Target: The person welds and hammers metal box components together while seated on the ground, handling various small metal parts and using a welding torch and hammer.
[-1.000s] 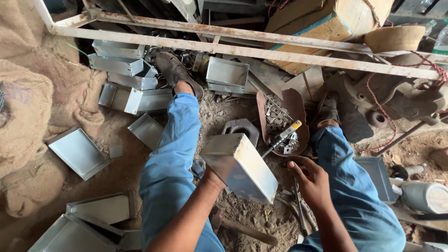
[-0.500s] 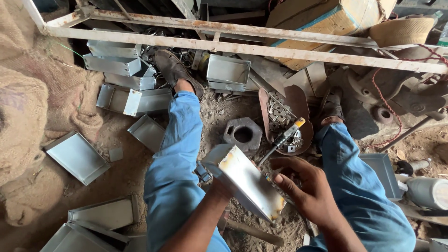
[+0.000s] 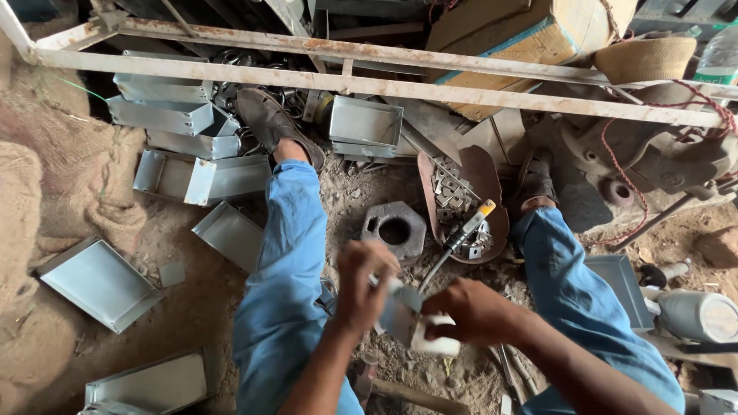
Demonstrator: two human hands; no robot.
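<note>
A small grey sheet-metal box [image 3: 407,319] is being gripped between both hands above the dirt, between the blue-trousered legs. The left hand [image 3: 363,284] is being clenched over its upper edge; the right hand [image 3: 470,311] is clasping its lower end.

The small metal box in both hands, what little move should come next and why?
Probably steady the metal box and turn its open side up. Left hand and right hand both grip it in mid-air above the dirt between the knees, it looks blurred, and the screwdriver lies just beyond it.
</note>
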